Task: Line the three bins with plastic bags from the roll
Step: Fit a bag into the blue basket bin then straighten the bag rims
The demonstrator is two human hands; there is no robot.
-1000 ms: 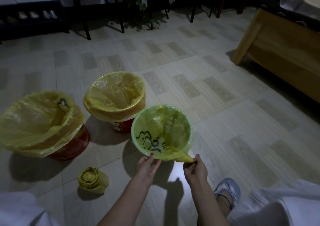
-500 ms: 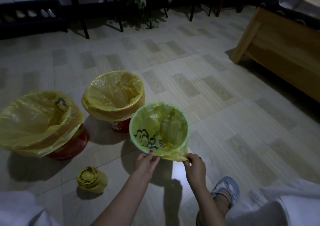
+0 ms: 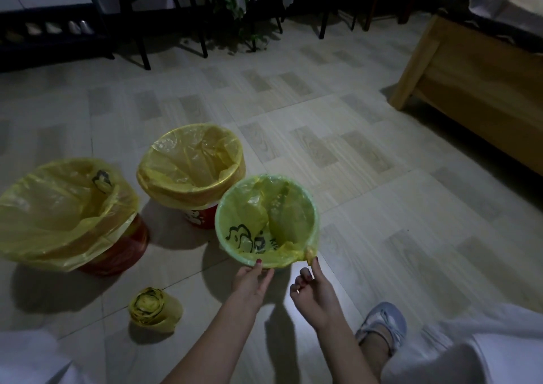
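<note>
So your right hand (image 3: 313, 291) pinches the twisted corner of the bag (image 3: 309, 253) at the green bin (image 3: 266, 222) rim's near right, straight ahead of your fingers, while the left hand (image 3: 252, 280) steadies the near rim, thumb on top. Both red bins (image 3: 117, 251) are lined already; the roll (image 3: 152, 308) lies on the tiled floor (image 3: 382, 207) left.

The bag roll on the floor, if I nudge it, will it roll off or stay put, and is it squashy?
The bag roll lies on its side with a loose flap trailing, so it would probably drag and stop rather than roll far. It looks like thin wound plastic, so likely light and soft under a squeeze. On the smooth floor it may slide.
</note>
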